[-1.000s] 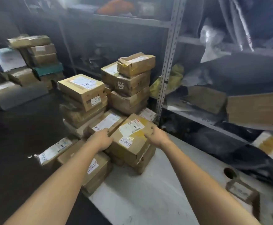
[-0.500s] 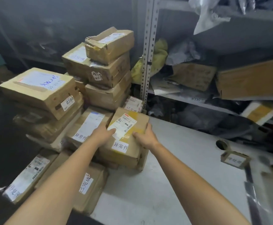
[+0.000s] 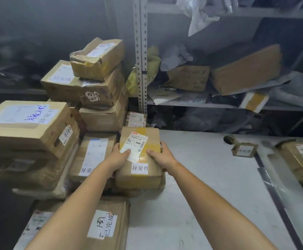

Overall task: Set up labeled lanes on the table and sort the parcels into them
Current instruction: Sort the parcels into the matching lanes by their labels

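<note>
A small brown parcel (image 3: 140,175) with a shipping label and a white handwritten sticker lies on top of other boxes at the left end of the white table (image 3: 201,204). My left hand (image 3: 120,156) grips its left side, thumb on the shipping label. My right hand (image 3: 158,155) grips its right side. Stacks of brown parcels (image 3: 93,83) with handwritten stickers rise to the left and behind. A small cardboard lane label (image 3: 243,150) stands on the table to the right, and another parcel (image 3: 302,163) lies at the right edge.
A metal shelving unit (image 3: 140,56) packed with boxes and grey bags runs behind the table. A large box (image 3: 26,125) marked 0300 sits at the left. A flat parcel (image 3: 107,224) lies near the table's front left. Dark tape strips (image 3: 273,192) cross the table.
The view has shifted closer and to the right. Both hands have stayed on the small parcel, which now sits squarer to me, next to the neighbouring labelled box.
</note>
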Demonstrator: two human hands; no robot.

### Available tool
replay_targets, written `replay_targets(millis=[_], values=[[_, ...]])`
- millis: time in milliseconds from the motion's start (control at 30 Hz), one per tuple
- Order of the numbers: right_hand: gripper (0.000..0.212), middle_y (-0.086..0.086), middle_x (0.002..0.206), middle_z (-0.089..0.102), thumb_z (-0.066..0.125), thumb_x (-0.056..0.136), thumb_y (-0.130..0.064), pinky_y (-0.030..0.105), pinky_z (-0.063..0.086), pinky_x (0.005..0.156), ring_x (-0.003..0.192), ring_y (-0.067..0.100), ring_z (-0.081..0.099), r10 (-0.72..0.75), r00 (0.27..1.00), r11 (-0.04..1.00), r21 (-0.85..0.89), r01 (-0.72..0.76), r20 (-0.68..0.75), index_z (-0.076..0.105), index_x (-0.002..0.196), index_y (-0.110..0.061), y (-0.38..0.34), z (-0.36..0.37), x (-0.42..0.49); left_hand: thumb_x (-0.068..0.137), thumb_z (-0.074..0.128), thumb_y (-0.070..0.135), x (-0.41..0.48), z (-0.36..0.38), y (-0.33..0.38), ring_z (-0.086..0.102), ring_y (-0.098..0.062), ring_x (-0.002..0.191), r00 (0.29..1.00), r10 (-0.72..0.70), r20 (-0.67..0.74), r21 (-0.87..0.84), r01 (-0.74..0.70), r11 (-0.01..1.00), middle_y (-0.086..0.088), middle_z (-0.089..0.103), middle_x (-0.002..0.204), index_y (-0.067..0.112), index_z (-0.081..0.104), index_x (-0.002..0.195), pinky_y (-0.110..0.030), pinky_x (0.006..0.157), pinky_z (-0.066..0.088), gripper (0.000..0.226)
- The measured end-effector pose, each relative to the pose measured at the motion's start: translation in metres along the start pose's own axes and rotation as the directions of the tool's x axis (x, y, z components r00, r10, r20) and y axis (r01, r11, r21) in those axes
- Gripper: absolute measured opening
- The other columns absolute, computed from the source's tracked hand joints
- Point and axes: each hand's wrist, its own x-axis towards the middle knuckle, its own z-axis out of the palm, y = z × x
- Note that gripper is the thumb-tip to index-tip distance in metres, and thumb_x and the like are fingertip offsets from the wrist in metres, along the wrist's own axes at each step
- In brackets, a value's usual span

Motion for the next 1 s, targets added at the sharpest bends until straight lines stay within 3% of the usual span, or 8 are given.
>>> replay_targets(millis=[100, 300, 500, 667, 733, 833, 1000], values=[[0.068, -0.009, 0.122, 0.063, 0.073, 0.086, -0.041, 0.045, 0.054, 0.1, 0.111, 0.017, 0.064, -0.035, 0.999, 0.999, -0.012, 0.035, -0.019, 0.038, 0.144, -0.033, 0.004, 0.003, 0.001, 0.103, 0.049, 0.036, 0.007, 0.002, -0.006, 0.047, -0.029, 0.133, 0.999, 0.051, -0.004, -0.028, -0.052, 0.998, -0.002, 0.04, 0.155, 0.026, 0.011, 0.159, -0.044, 0.103, 0.045, 0.069], [0.048, -0.007, 0.119, 0.067, 0.074, 0.086, -0.035, 0.044, 0.056, 0.096, 0.106, 0.017, 0.067, -0.04, 0.997, 0.998, 0.046, 0.043, -0.065, 0.048, 0.126, -0.039, 0.008, 0.005, -0.001, 0.1, 0.058, 0.034, 0.004, -0.001, -0.009, 0.057, -0.023, 0.11, 0.998, 0.054, 0.024, -0.08, -0.052, 0.995, -0.002, 0.05, 0.145, 0.031, 0.021, 0.156, -0.033, 0.066, 0.05, 0.068], [0.057, -0.006, 0.121, 0.067, 0.073, 0.088, -0.033, 0.042, 0.059, 0.091, 0.104, 0.017, 0.068, -0.01, 0.996, 0.998, 0.065, 0.015, -0.085, 0.046, 0.138, -0.035, 0.012, -0.003, -0.013, 0.095, 0.065, 0.033, -0.002, 0.001, -0.011, 0.06, -0.023, 0.101, 0.999, 0.01, 0.051, -0.102, -0.005, 0.995, -0.005, 0.053, 0.142, 0.034, 0.02, 0.154, -0.036, 0.063, 0.051, 0.074], [0.062, -0.003, 0.131, 0.061, 0.071, 0.092, -0.031, 0.027, 0.051, 0.065, 0.108, 0.018, 0.065, 0.013, 0.999, 0.998, 0.062, -0.01, -0.052, 0.037, 0.144, -0.034, 0.008, -0.01, -0.021, 0.098, 0.061, 0.037, -0.001, 0.004, -0.005, 0.057, -0.02, 0.094, 0.998, -0.012, 0.065, -0.104, 0.019, 0.994, -0.005, 0.051, 0.143, 0.032, 0.016, 0.155, -0.036, 0.058, 0.048, 0.073], [0.065, -0.002, 0.133, 0.059, 0.072, 0.091, -0.032, 0.029, 0.054, 0.07, 0.109, 0.018, 0.064, 0.007, 0.999, 0.998, 0.061, -0.004, -0.05, 0.035, 0.145, -0.032, 0.009, -0.009, -0.018, 0.097, 0.062, 0.037, 0.0, 0.003, -0.006, 0.058, -0.022, 0.095, 0.998, -0.027, 0.055, -0.106, 0.032, 0.994, -0.006, 0.052, 0.141, 0.032, 0.016, 0.154, -0.037, 0.06, 0.05, 0.074], [0.072, -0.001, 0.131, 0.061, 0.076, 0.087, -0.034, 0.039, 0.057, 0.092, 0.108, 0.017, 0.065, -0.014, 0.997, 0.999, 0.051, 0.018, -0.072, 0.035, 0.146, -0.03, 0.013, -0.008, -0.009, 0.094, 0.067, 0.037, 0.001, 0.003, -0.007, 0.059, -0.025, 0.102, 0.998, -0.037, 0.042, -0.129, 0.042, 0.991, -0.007, 0.052, 0.141, 0.033, 0.018, 0.153, -0.04, 0.065, 0.052, 0.076], [0.07, -0.003, 0.125, 0.064, 0.079, 0.085, -0.034, 0.04, 0.058, 0.094, 0.105, 0.016, 0.067, -0.037, 0.995, 0.997, 0.063, 0.043, -0.096, 0.041, 0.143, -0.031, 0.016, -0.006, -0.005, 0.091, 0.07, 0.037, -0.002, 0.004, -0.008, 0.059, -0.025, 0.103, 0.998, -0.033, 0.05, -0.141, 0.04, 0.989, -0.006, 0.052, 0.144, 0.033, 0.019, 0.155, -0.039, 0.062, 0.052, 0.081]])
